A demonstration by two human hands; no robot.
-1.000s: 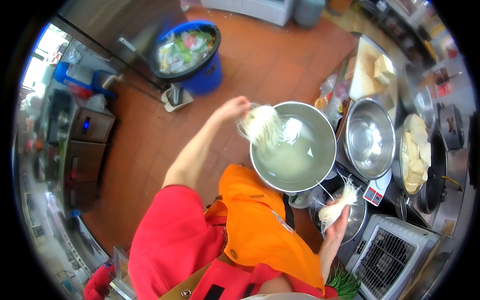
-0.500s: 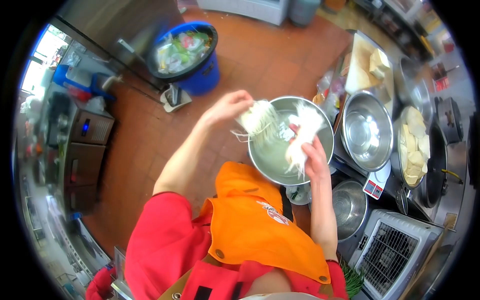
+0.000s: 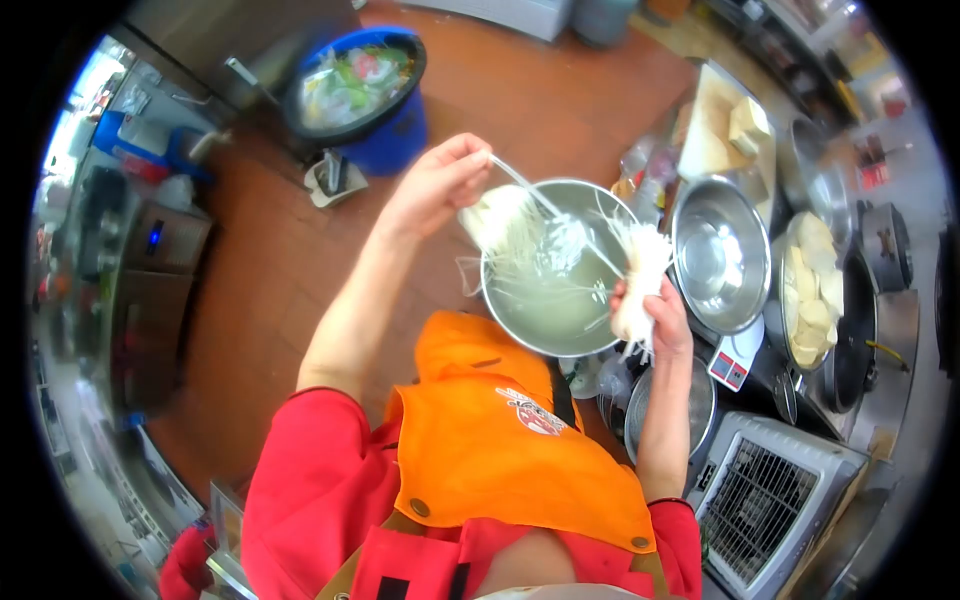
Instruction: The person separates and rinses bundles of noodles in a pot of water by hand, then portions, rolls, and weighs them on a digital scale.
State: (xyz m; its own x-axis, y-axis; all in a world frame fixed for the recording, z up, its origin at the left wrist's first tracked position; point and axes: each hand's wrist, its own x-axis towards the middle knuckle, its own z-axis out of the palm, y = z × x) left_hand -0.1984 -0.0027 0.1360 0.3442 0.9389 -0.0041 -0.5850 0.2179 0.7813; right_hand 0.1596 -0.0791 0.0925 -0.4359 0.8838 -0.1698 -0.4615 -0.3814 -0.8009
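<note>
My right hand (image 3: 655, 318) is closed round a bundle of thin white strands (image 3: 641, 285) over the right side of a large steel pot. The pot (image 3: 570, 345) holds cloudy liquid. Up at the left, my left hand (image 3: 440, 185) pinches the end of a long white strand (image 3: 525, 185), which stretches down toward the bundle in my right hand. Another clump of white strands (image 3: 503, 225) hangs over the pot's left rim, just below my left hand.
A blue bin (image 3: 385, 135) full of scraps stands at the upper left. To the right are a steel bowl (image 3: 720, 255), a bowl of pale slabs (image 3: 808, 300), a small scale (image 3: 735, 360) and a colander (image 3: 680, 410). A grey grilled appliance (image 3: 765, 490) sits lower right.
My right hand has come up from beside the pot to over it with its bundle. My left hand has moved off the left clump and now draws out a strand.
</note>
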